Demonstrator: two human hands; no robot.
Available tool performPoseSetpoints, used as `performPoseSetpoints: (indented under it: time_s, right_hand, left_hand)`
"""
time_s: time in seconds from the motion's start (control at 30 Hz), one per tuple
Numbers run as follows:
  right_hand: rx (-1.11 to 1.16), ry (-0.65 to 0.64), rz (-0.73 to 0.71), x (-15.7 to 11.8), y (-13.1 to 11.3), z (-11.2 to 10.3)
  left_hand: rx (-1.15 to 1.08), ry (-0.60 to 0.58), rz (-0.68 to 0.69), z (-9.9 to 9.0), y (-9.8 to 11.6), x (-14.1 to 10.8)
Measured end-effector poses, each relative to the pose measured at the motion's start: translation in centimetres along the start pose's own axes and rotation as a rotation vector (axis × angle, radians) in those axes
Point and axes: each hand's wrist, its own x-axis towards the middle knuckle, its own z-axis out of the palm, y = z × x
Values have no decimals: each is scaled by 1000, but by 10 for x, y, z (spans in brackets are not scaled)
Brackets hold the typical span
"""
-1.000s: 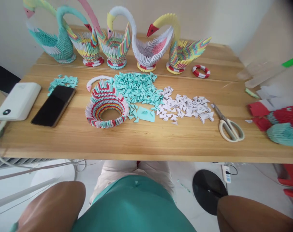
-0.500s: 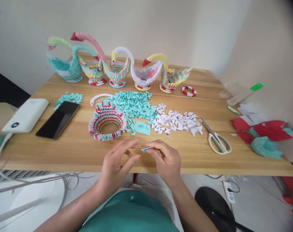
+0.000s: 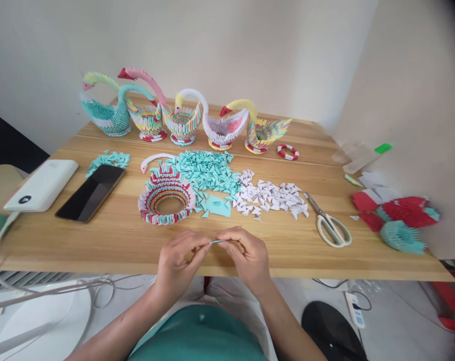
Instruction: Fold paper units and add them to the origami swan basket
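Note:
Between my two hands, near the table's front edge, is a small folded strip of teal paper (image 3: 217, 241). My left hand (image 3: 180, 255) pinches its left end with thumb and fingers, and my right hand (image 3: 248, 250) pinches the right end. Just beyond my left hand sits a round bowl of interlocked paper pieces (image 3: 167, 195), ringed in red, teal, white and yellow. Behind my hands lie a flat teal paper sheet (image 3: 219, 206), a heap of teal folded triangles (image 3: 205, 170) and a spread of white folded triangles (image 3: 270, 195).
Paper swans (image 3: 225, 128) line the back beside a red-and-white ring (image 3: 287, 152). A phone (image 3: 90, 193) and a cabled power bank (image 3: 42, 185) lie left. Scissors (image 3: 330, 225) and red and teal paper pieces (image 3: 404, 235) are at right. A curved white paper neck (image 3: 156, 158) touches the teal heap.
My left hand has moved in and closed on the free end of the teal paper that only my right hand held before. The view has tilted slightly.

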Motion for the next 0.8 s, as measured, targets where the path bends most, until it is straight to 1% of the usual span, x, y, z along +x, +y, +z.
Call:
performPoseSetpoints:
  time_s: [0.1, 0.23, 0.33, 0.43, 0.6, 0.7, 0.8]
  right_hand:
    - [-16, -23, -20, 0, 0, -1]
    - [-52, -56, -55, -1, 2, -2]
    - [-66, -55, -70, -2, 3, -1]
    - [-60, -39, -37, -3, 3, 1]
    - [-21, -10, 52, -2, 3, 1]
    - [-13, -15, 86, -2, 3, 0]
    - [-29, -14, 72, -3, 3, -1]
  left_hand:
    - [15, 2, -30, 2, -3, -2]
    - [-12, -70, -72, 3, -3, -1]
    - [-15, -107, -84, 3, -2, 2]
    - [-29, -103, -120, 4, -2, 2]
    - [-111, -44, -214, 8, -3, -2]
    - [-169, -52, -273, 10, -4, -4]
    - [-260, -75, -369, 11, -5, -5]
